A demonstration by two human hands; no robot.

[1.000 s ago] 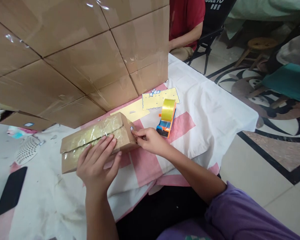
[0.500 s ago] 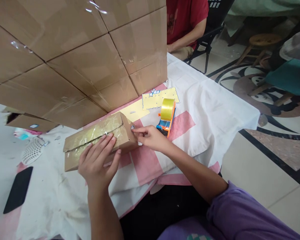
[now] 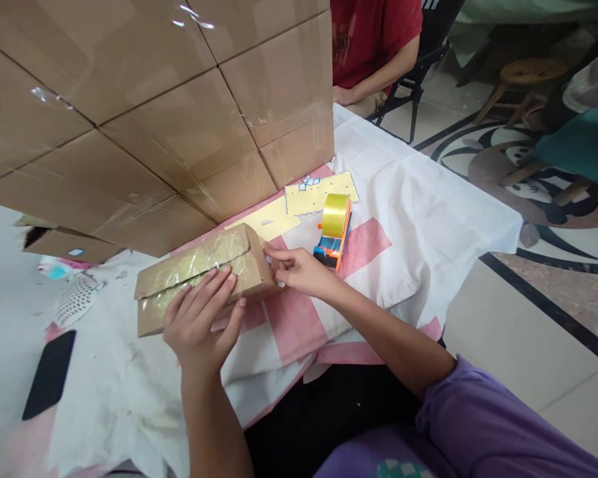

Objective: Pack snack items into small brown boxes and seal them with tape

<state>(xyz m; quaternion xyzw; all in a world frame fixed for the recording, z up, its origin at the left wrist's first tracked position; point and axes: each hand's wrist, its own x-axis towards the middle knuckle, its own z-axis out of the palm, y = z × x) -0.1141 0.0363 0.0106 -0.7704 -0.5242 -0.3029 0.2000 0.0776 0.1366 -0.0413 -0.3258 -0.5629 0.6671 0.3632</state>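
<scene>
A long brown cardboard box, its top seam covered in shiny clear tape, lies on the white and pink cloth. My left hand lies flat on the box's near side, fingers spread. My right hand pinches at the box's right end, fingertips pressed together on a small white sticker there. An orange and blue tape dispenser with a yellowish roll stands just right of that hand.
A big wall of taped cardboard rises behind the box. Yellow sticker sheets lie beyond the dispenser. A black phone and a white perforated piece lie at left. A person in red sits at the far end.
The view has drifted, so everything sits slightly further right. My right hand's fingertips have moved closer onto the box's end. My left hand stays flat on the box.
</scene>
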